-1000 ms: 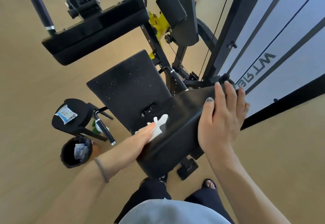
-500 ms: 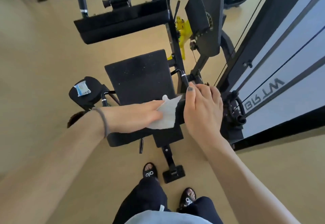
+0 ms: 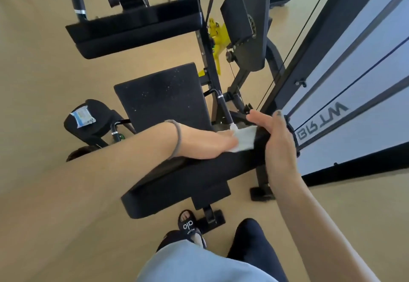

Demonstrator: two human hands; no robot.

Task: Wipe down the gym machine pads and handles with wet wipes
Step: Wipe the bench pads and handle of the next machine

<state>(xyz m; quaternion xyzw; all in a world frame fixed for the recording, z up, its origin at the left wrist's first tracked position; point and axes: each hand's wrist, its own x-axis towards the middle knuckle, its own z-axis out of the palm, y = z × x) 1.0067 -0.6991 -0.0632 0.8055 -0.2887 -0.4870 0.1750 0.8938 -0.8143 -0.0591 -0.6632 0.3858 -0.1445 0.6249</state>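
Observation:
My left hand [image 3: 208,145] lies flat on the black back pad [image 3: 177,184] and presses a white wet wipe [image 3: 244,139] against the pad's upper edge. My right hand [image 3: 278,140] grips the right end of the same pad, fingers wrapped over its far side and thumb stretched toward the wipe. Beyond the pad lies the dusty black seat pad [image 3: 161,98]. A metal handle [image 3: 223,107] with a white band rises just past the wipe. A long black pad [image 3: 137,27] stands farther off.
A pack of wet wipes [image 3: 83,116] lies on a small round pad [image 3: 99,124] at the left. A dark bin [image 3: 77,152] peeks out behind my left forearm. The weight-stack frame [image 3: 332,60] and a cable run along the right. My feet stand by the machine's base [image 3: 210,217].
My left hand has slid the wipe rightward along the pad's upper edge, up against my right hand. My right hand still holds the pad's end. The view has shifted.

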